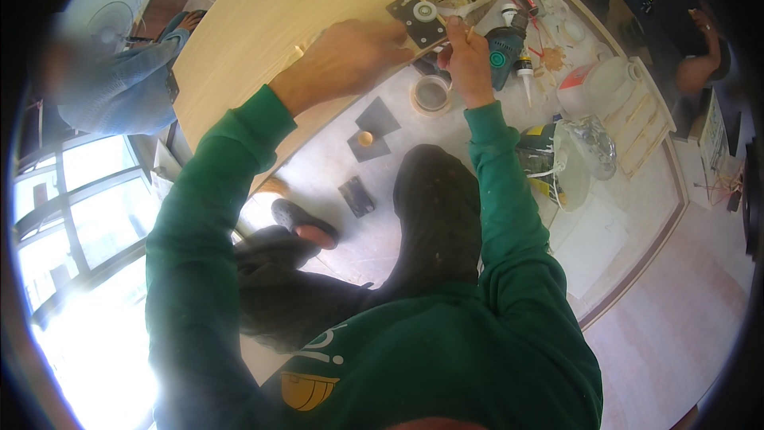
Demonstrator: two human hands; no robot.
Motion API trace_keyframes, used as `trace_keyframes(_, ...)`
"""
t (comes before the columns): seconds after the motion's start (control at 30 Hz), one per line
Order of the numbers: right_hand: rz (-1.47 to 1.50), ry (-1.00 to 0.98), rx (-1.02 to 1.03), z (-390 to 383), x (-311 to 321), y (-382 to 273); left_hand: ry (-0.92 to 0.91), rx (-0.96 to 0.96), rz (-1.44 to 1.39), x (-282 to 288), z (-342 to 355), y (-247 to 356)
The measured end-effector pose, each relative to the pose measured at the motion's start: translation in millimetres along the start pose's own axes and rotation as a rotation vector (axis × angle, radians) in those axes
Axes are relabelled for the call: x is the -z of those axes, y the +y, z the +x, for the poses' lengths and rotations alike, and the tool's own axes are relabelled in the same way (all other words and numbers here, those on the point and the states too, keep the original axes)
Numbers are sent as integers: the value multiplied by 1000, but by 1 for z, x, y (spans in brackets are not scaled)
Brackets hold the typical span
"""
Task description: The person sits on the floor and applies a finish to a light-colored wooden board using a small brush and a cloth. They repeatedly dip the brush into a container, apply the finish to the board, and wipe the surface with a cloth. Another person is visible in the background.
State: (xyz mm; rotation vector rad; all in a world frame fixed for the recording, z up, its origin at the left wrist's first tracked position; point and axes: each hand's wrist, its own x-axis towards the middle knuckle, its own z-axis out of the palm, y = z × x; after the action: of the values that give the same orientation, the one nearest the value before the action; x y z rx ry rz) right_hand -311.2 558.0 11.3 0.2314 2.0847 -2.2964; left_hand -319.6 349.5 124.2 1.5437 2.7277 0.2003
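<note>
The bare left hand (350,56), fingers bent, lies over the pale wood-grain board (263,16), seemingly to steady it, while the bare right hand (469,64) reaches its corner beside the black metal plate (434,32) bearing a round white roller (425,11), though whether either hand grips anything I cannot tell.

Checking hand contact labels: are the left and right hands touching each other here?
Apart. The head view shows a gap between the left hand and the right hand, with part of the black plate showing between them.
</note>
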Motion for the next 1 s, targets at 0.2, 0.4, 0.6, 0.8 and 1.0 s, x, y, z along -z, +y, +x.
trace_keyframes(0.2,41,18,-24,0,-2,3,14,0,-22,1,-13,1)
trace_keyframes(0.4,43,16,-27,0,-1,3,39,0,-14,0,-27,2)
trace_keyframes(0.6,46,17,-23,-3,-3,-1,78,-10,-6,0,-46,5)
trace_keyframes(0.8,73,26,-12,-3,-3,0,83,5,4,2,-60,10)
trace_keyframes(1.0,70,47,-22,-2,-5,0,78,13,43,2,-78,13)
